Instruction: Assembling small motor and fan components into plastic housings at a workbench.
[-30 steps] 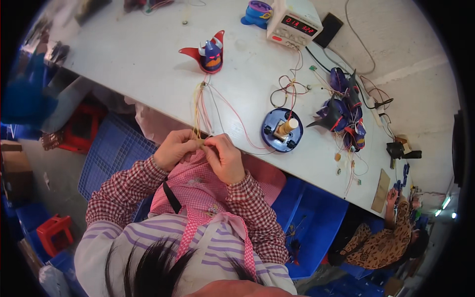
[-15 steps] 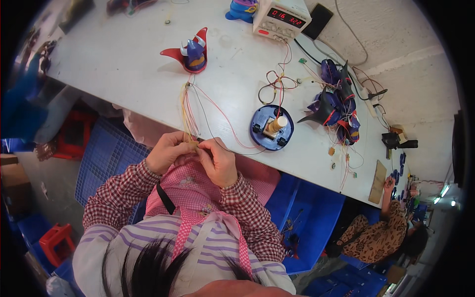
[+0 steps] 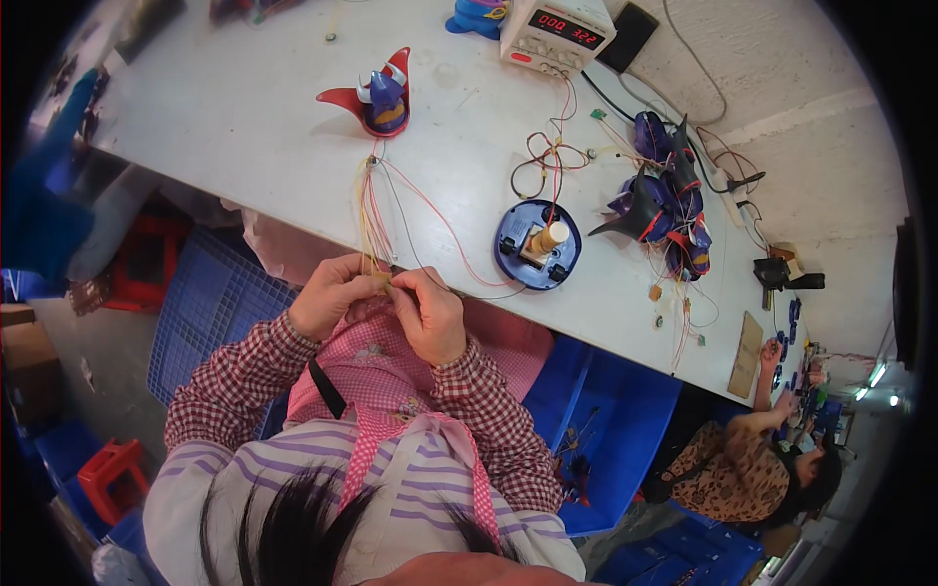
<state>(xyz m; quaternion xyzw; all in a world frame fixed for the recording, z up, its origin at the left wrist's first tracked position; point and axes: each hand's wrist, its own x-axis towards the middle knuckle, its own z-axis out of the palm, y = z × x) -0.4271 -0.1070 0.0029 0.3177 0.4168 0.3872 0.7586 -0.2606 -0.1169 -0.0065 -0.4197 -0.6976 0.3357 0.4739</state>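
Note:
In front of the table edge, my left hand (image 3: 332, 298) is closed, pinching a small tan circuit board (image 3: 382, 278) between thumb and fingertips. My right hand (image 3: 432, 314) is closed too, its fingertips meeting the board's right side; whatever they grip is hidden. Thin yellow and red wires (image 3: 368, 210) run from the board area up to a purple horned toy figure (image 3: 386, 96) with red wing-like sides, standing on the table. A red and a grey wire loop rightward past my right hand toward a round blue base (image 3: 516, 223) that carries black parts and a tan cylinder.
A white power supply (image 3: 555, 37) with a red-lit display stands at the back, near a blue toy (image 3: 475, 18). Several purple and black toy parts (image 3: 664, 200) with loose wires lie at right. A blue bin (image 3: 611, 430) sits below the table. A co-worker (image 3: 733, 469) sits far right.
Both hands stay nearly in place with slight finger movement. The round base has shifted slightly, and the display's left digits have changed. The co-worker at right has leaned and moved an arm.

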